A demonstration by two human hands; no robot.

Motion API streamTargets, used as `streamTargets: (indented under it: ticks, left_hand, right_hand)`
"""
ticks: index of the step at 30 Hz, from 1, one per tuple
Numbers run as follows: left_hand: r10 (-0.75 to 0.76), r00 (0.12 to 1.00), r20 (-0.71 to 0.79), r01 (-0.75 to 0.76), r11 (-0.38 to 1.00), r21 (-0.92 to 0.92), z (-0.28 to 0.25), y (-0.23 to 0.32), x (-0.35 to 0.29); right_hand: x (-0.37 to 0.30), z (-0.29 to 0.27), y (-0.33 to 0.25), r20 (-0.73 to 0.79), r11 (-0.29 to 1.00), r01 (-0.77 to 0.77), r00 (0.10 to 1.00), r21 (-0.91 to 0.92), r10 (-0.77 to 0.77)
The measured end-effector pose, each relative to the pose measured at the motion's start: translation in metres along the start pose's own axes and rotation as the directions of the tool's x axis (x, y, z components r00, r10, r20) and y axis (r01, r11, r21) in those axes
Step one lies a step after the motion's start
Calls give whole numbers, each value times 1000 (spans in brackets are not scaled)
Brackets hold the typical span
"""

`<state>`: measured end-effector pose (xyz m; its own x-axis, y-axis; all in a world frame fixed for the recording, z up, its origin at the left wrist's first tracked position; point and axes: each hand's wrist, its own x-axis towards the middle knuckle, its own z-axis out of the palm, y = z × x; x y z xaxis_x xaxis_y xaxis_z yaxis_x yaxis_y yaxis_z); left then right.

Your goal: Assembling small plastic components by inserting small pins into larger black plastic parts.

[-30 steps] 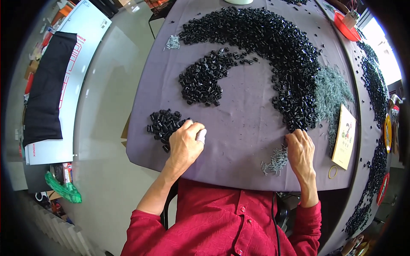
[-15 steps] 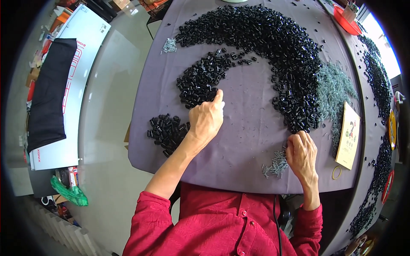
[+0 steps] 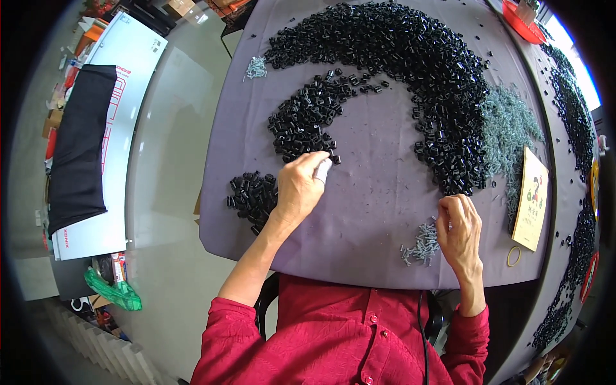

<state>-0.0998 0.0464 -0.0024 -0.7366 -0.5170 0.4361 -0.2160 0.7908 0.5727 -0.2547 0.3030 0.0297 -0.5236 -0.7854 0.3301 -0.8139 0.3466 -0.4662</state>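
My left hand [image 3: 300, 187] is at the near edge of a middle heap of small black plastic pieces [image 3: 305, 119]. Its fingers and thumb are drawn together, the thumb wrapped in something pale. A black piece lies right by the fingertips; whether they grip it I cannot tell. At the near end of a big curved heap of the same pieces [image 3: 449, 109], my right hand [image 3: 462, 224] is closed, fingertips bent inward; what is in them is hidden. Beside it lies a little pile of thin grey screw-like pins [image 3: 425, 244]. A smaller black heap [image 3: 251, 197] sits left of my left wrist.
More grey pins [image 3: 507, 128] spread right of the curved heap, with a few [image 3: 255, 67] far left. A yellow printed booklet [image 3: 531, 200] and a rubber band [image 3: 514, 256] lie at right. Beyond, another table holds black pieces [image 3: 571, 122]. A red basket [image 3: 523, 25] stands far right.
My left hand has turned, its outstretched finger now bent in toward the thumb at the middle heap's edge. My right hand stays near the curved heap's end. The whole view has shifted slightly.
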Motion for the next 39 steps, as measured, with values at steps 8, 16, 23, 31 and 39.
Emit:
streamTargets:
  ticks: [8, 16, 23, 31, 39]
  left_hand:
    - [-245, 969, 42, 228, 941, 250, 10, 18, 31]
    - [-314, 944, 106, 246, 879, 408, 17, 23, 36]
    - [-274, 955, 111, 214, 899, 383, 23, 18, 40]
    - [-128, 988, 85, 68, 860, 506, 30, 12, 34]
    - [-294, 740, 604, 666, 443, -600, -4, 56, 10]
  right_hand:
    - [-1, 0, -10, -63, 1000, 15, 998, 24, -14]
    - [3, 5, -27, -95, 995, 71, 993, 72, -64]
    - [6, 13, -43, -114, 986, 93, 990, 140, -77]
    - [5, 20, -57, -72, 964, 89, 995, 251, -73]
    - [14, 21, -65, -21, 847, -125, 987, 517, 158]
